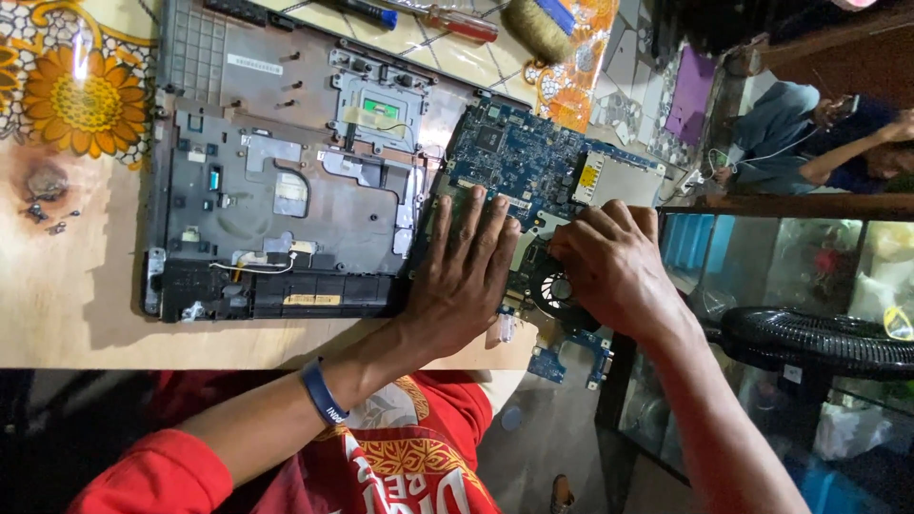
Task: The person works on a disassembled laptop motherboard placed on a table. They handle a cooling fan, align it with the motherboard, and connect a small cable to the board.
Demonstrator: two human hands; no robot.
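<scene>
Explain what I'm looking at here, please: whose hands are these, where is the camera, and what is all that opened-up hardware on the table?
This is one picture, taken by a camera worn on a person's head and looking down at their own bare hands. There is no machine. The left hand lies flat on a blue circuit board, pressing it down. The right hand rests at a round black cooling fan fixed to that board; whether it grips anything is hidden. Beside the board lies an opened grey laptop shell on a wooden table with a flowered cloth. At the far edge sit a red-handled screwdriver and a brush. A few small screws lie loose by the shell. Another person sits in the background.
</scene>
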